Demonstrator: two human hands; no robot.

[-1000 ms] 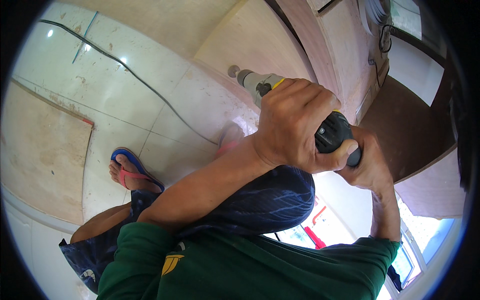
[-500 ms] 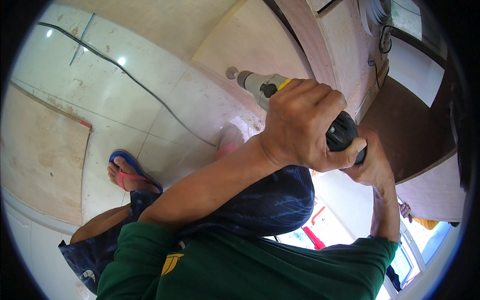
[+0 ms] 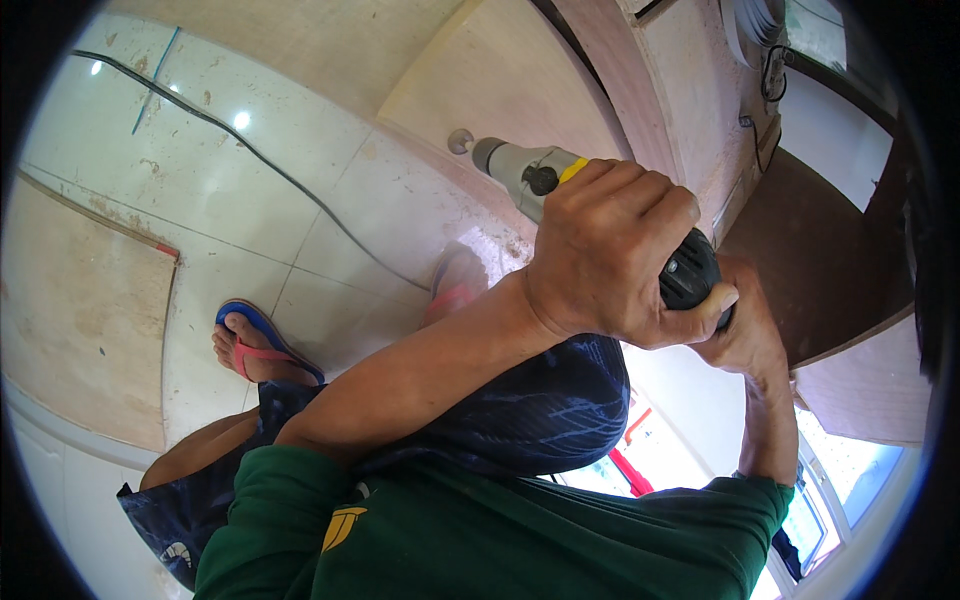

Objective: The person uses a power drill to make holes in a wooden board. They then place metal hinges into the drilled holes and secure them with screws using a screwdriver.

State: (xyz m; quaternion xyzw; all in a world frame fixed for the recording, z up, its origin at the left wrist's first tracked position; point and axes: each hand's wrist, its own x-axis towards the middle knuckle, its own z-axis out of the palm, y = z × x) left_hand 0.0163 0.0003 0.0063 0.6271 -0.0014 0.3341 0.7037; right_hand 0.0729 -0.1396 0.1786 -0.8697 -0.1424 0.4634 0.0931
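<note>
A power drill (image 3: 535,178) with a grey front, a yellow band and a black rear lies slanted in my hands, its nose toward the upper left. The round, wide bit (image 3: 461,141) at its tip is at the face of a pale wooden panel (image 3: 500,80), near the panel's edge. My left hand (image 3: 615,255) is wrapped over the drill's body from above, thumb along the black rear part. Behind it, my right hand (image 3: 740,315) grips the rear end, its fingers mostly hidden. Whether the bit is turning I cannot tell.
A black cable (image 3: 290,180) runs across the dusty white tile floor (image 3: 240,215). Another wooden board (image 3: 85,320) lies at the left. My sandalled foot (image 3: 260,345) is on the tiles. A brown curved panel (image 3: 800,260) and more wooden pieces stand at the right.
The view has shifted slightly. Both hands keep their hold, and the bit stays at nearly the same spot on the panel. A hand at the far right edge has gone from view.
</note>
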